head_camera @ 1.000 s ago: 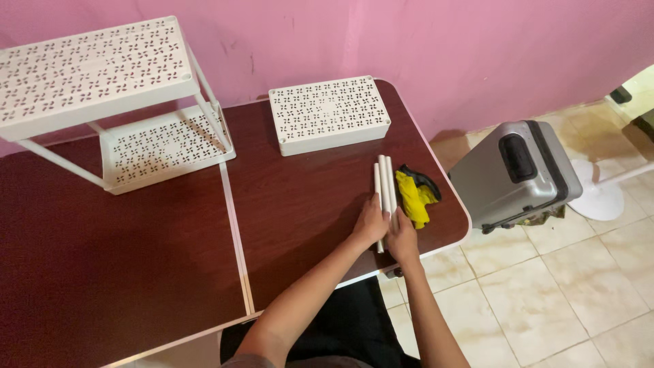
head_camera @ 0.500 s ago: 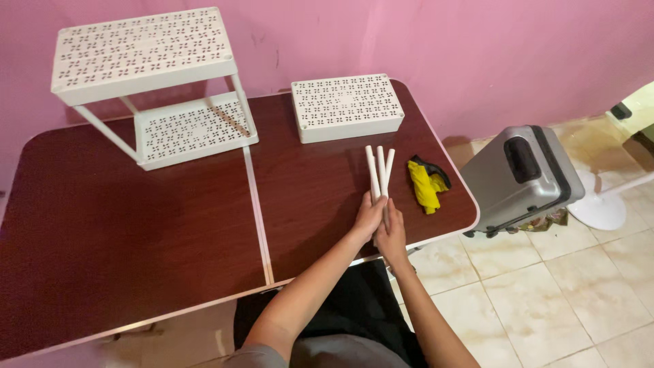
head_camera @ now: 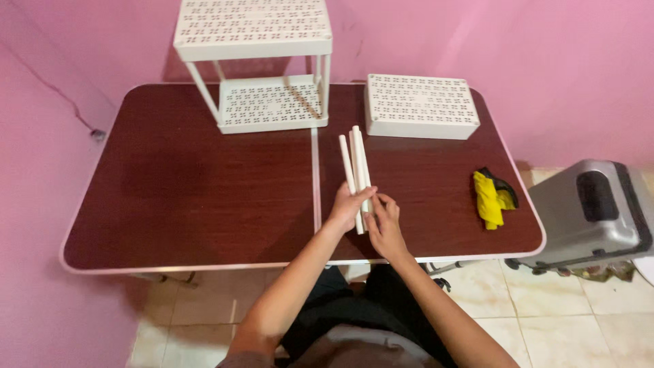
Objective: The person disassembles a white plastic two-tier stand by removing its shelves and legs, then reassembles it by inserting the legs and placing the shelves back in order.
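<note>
Fingers (head_camera: 360, 197) of the left hand (head_camera: 349, 208) wrap the near ends of three white tubes (head_camera: 355, 160); the right hand (head_camera: 385, 225), fingers loosely curled, touches the same ends from just beside. The tubes lie bundled on the dark counter (head_camera: 191, 184), pointing away toward one two-tier perforated rack (head_camera: 262, 68). One separate perforated shelf panel (head_camera: 419, 105) lies to the right, and one yellow-and-black cloth (head_camera: 492, 197) near the counter's right edge.
</note>
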